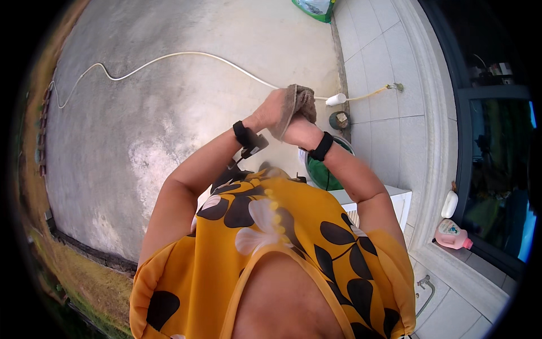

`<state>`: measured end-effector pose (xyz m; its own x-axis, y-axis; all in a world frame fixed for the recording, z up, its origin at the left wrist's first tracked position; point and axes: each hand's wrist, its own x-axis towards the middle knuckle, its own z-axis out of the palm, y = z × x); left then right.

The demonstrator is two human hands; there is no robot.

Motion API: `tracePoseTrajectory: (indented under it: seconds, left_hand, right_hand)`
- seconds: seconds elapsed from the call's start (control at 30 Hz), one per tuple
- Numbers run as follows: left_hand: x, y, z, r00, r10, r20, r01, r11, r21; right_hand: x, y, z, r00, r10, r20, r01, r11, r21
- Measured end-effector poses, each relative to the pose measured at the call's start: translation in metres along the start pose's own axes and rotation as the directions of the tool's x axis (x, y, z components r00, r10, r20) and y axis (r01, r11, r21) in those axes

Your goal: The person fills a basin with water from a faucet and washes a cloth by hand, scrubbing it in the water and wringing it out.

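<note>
A brown cloth is bunched up between my two hands in front of me. My left hand grips it from the left side, with part of the cloth hanging below the palm. From the lower right, my right hand holds the same cloth, its fingers mostly covered by the folds. Both wrists wear black straps, and a small dark device hangs at the left one. Below my right wrist stands a round tub with something green in it, partly hidden by my forearm.
A pale hose snakes over the concrete floor to a wall tap. A small dark pot stands by the tiled wall. A white stand is beside my right arm. A pink bottle rests on the window ledge.
</note>
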<state>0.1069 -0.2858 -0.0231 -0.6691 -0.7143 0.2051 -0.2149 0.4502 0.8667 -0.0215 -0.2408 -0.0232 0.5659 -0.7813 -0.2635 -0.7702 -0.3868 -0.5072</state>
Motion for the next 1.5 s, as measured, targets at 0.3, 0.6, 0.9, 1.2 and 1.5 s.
tracePoseTrajectory:
  seconds: [0.3, 0.6, 0.9, 1.2, 1.5]
  left_hand:
    - [-0.01, -0.032, -0.034, 0.954, -0.171, 0.248, 0.199, 0.975, -0.095]
    - [0.035, -0.002, 0.0, 0.94, -0.179, -0.292, 0.06, 0.925, -0.375]
    - [0.026, -0.009, -0.025, 0.937, -0.347, 0.042, 0.173, 0.355, -0.919]
    - [-0.006, -0.049, -0.059, 0.998, -0.052, 0.045, 0.037, -0.154, -0.987]
    - [-0.044, -0.024, -0.052, 0.891, -0.411, 0.194, 0.446, 0.872, -0.202]
  right_hand:
    - [-0.037, 0.017, -0.013, 0.892, 0.193, -0.409, 0.391, 0.126, 0.912]
    - [-0.02, 0.013, -0.013, 0.823, 0.53, -0.205, 0.494, -0.49, 0.718]
    - [-0.033, 0.019, -0.033, 0.919, 0.241, -0.313, 0.388, -0.407, 0.827]
    - [-0.062, 0.016, -0.052, 0.934, 0.089, -0.346, 0.357, -0.242, 0.902]
    - [-0.083, 0.019, -0.062, 0.894, 0.13, -0.429, 0.446, -0.364, 0.818]
